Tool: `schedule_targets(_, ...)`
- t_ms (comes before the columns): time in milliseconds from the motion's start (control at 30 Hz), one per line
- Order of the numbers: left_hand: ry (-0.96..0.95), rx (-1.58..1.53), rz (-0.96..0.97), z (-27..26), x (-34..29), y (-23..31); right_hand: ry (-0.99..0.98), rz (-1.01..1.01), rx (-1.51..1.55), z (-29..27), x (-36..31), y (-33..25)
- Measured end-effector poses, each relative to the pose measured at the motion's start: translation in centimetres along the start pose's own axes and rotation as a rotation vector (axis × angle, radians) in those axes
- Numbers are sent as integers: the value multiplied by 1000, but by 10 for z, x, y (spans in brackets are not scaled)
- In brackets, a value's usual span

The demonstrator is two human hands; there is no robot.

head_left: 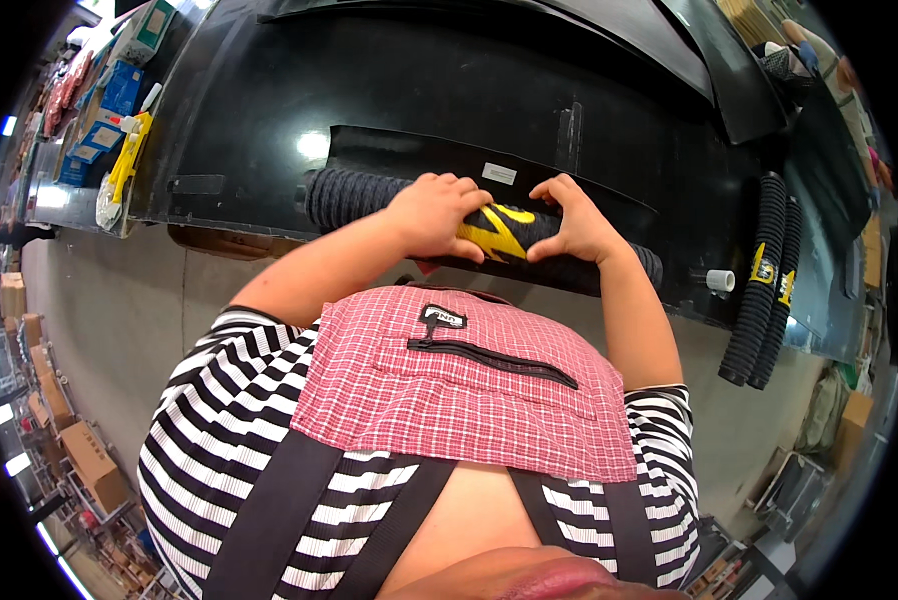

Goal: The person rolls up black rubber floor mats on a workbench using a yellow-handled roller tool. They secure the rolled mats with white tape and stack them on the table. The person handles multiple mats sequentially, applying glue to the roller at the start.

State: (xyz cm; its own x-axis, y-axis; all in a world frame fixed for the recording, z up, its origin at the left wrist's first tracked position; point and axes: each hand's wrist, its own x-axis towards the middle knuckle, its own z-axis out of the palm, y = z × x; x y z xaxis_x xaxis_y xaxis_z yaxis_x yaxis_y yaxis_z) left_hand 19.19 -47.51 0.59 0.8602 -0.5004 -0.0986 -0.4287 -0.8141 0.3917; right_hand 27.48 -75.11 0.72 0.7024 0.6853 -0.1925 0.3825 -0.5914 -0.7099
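Observation:
A long black ribbed tube [354, 198] with a yellow-and-black graphic on its middle lies crosswise near the front edge of the dark table. My left hand [432, 218] is closed over it just left of the graphic, thumb on the near side. On the right of the graphic my right hand [581, 228] spans the tube, fingers curved over the far side and thumb against the near side. A black flexible sheet [399, 148] with a small white label [499, 174] lies flat behind and partly beneath the tube. The tube's underside is hidden.
Two similar ribbed tubes [759, 280] lie side by side at the table's right end, near a white roll [720, 280]. At the far left are blue boxes [119, 90], a yellow tool [129, 158] and a tape roll [109, 203]. Large black sheets [649, 40] lie at the back.

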Motion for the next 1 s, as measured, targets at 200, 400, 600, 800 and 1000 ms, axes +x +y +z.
schedule_targets(200, -97, -62, -94, -14, 14, -6, 802, 42, 237, -44, -62, 44)
schedule_targets(400, -131, -34, -120, -20, 17, 7, 1286, 775, -204, -159, -244, 258)
schedule_targets(600, -93, -34, -105, -14, 14, -1, 609, 996, -33, -177, -226, 347)
schedule_targets(800, -97, 4, -74, -9, 20, -2, 903, 657, 367, -142, -179, 288)
schedule_targets(1000, -56, -4, -95, -8, 9, 3, 369, -173, 1182, 0, -33, 20)
